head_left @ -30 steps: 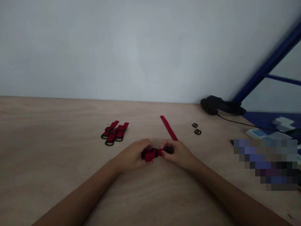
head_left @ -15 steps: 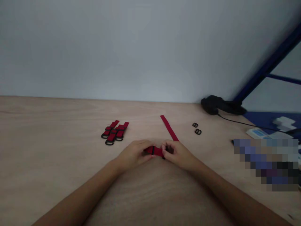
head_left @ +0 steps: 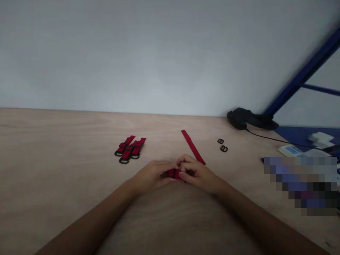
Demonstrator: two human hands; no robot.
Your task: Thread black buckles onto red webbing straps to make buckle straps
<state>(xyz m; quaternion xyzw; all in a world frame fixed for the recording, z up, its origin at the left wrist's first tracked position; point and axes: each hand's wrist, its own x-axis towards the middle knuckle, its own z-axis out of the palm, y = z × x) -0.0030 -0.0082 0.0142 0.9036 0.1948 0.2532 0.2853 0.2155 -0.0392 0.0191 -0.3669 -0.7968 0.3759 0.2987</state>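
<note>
Seen from the wearer's head, two bare forearms reach in from the bottom corners and meet near the middle of a pale plywood table [head_left: 66, 216]. Clock directions here start from the hands, with 12 o'clock straight ahead.

The left hand [head_left: 152, 175] and right hand [head_left: 199, 173] are pressed close together, their fingertips pinching a short red webbing strap [head_left: 172, 173] from both sides, just above the tabletop. Most of the strap is covered by the fingers. A dark piece shows among the right hand's fingers, too hidden to name. This low, close fingertip pinch gives steady control of so small a piece.

At 12 o'clock, a long red webbing strap [head_left: 192, 147] lies flat, its near end just beside the right hand's knuckles. At 10 o'clock sits a cluster of red straps with black D-rings [head_left: 130, 148]. At 1 o'clock, two small black slide buckles [head_left: 222, 146] lie one behind the other. Farther out at 1 to 2 o'clock, a black device [head_left: 245, 118] trails a thin black cable [head_left: 281, 139] toward a blue surface [head_left: 297, 136]. A pixelated patch [head_left: 300, 186] covers the view at about 3 o'clock.
</note>
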